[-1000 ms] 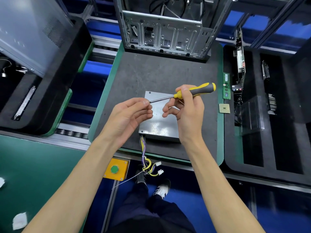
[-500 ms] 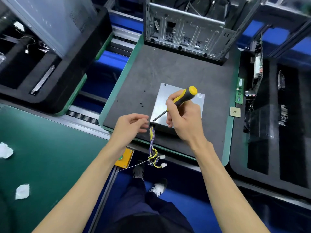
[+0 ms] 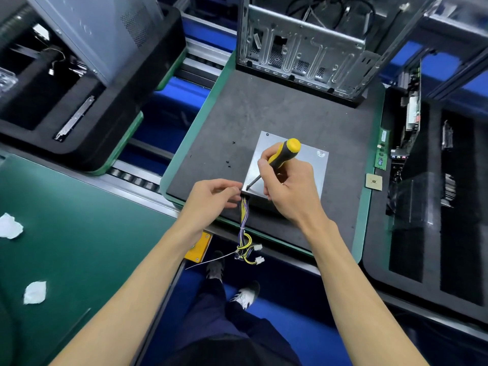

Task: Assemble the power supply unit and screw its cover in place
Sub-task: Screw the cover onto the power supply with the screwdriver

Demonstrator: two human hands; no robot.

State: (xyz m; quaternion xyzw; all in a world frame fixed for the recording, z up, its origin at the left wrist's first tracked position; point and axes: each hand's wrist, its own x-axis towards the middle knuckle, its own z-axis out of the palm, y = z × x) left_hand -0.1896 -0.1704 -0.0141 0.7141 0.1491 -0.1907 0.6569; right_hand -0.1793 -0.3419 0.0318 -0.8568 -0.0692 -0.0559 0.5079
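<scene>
The power supply unit [image 3: 303,165] was laid flat on the dark mat [image 3: 264,114], its cover up, with the wire bundle [image 3: 244,215] trailing from its near side over the mat's edge. The screwdriver [image 3: 274,165] was held in the closed grip of the right hand [image 3: 287,186], its long axis tilted, the yellow-capped handle pointing up and away and the tip set at the cover's near-left corner. The left hand [image 3: 211,199] was curled beside that corner, fingertips pinched together; what they held could not be told.
</scene>
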